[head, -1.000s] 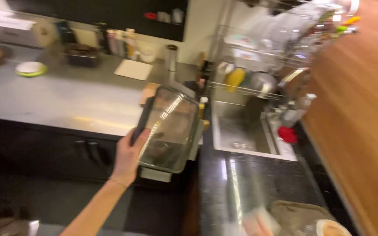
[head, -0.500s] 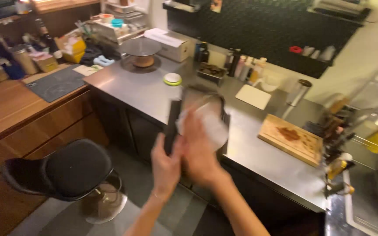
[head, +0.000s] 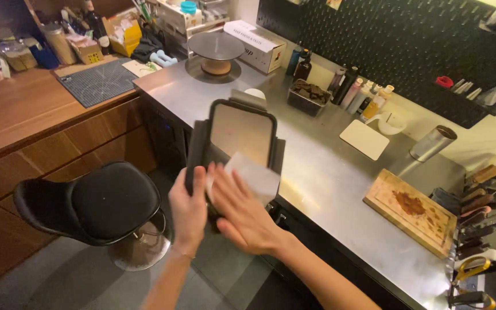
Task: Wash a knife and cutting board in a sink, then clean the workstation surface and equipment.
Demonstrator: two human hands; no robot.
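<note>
Gripping a dark, rounded-rectangle tray (head: pixel 241 135) with a pale shiny centre by its near edge above the steel bench (head: pixel 328 172), the left hand (head: pixel 189 212) is closed while the right hand (head: pixel 242 215), fingers flat, presses a white cloth (head: pixel 254 175) onto it.

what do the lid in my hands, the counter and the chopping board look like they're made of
Lid: seemingly a clear glass or plastic pane in a dark matte frame, likely plastic; the counter shows through it. Counter: brushed stainless steel, grey with soft glare. Chopping board: pale wood with visible grain.
</note>
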